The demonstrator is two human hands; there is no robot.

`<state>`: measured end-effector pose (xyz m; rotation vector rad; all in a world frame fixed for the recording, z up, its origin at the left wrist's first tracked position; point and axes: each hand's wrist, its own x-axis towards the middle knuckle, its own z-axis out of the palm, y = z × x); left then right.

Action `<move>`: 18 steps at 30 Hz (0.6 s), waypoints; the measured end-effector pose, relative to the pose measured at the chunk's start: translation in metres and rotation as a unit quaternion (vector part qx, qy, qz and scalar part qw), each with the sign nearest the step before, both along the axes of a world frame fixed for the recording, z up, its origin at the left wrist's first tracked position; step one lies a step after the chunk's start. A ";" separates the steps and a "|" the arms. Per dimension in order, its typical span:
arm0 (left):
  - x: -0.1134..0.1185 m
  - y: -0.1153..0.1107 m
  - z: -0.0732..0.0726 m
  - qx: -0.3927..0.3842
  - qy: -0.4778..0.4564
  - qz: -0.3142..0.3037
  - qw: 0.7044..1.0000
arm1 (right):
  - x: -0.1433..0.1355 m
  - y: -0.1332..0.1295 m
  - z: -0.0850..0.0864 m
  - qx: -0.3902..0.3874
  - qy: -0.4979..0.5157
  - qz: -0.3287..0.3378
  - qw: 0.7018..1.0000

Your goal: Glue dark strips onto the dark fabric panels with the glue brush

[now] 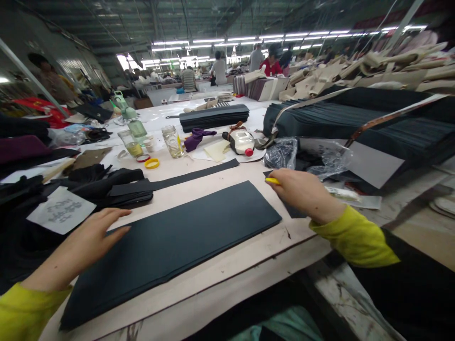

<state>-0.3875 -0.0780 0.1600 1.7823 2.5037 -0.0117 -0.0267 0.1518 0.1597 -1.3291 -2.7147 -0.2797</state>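
Fabric stack (170,246) near worktop (220,279) front edge: probably soft, light; left hand (85,246) spread flat on it, right hand (302,194) pinching yellow chalk (272,181).

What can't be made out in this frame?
Head view:
- Small yellow object pinched in the right hand: fingers hide most of it.
- Grey print on the white paper sheet: too blurred to read.
- Long dark fabric panel under the left hand: near corner behind the yellow sleeve.

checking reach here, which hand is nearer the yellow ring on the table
Left. The left hand rests on the dark fabric panel's near-left edge, below the yellow ring. The right hand, holding a small yellow object, is farther off to the ring's right.
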 end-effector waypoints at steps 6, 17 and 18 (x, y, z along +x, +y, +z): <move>0.106 0.073 -0.006 -0.008 -0.108 -0.262 0.959 | 0.033 -0.029 0.071 0.055 0.289 0.157 0.943; 0.170 0.174 -0.024 -0.020 -0.083 -0.316 0.945 | 0.061 0.004 0.054 -0.303 0.355 0.078 0.881; 0.171 0.176 -0.025 -0.028 -0.084 -0.312 0.946 | 0.059 0.003 0.049 -0.302 0.355 0.086 0.880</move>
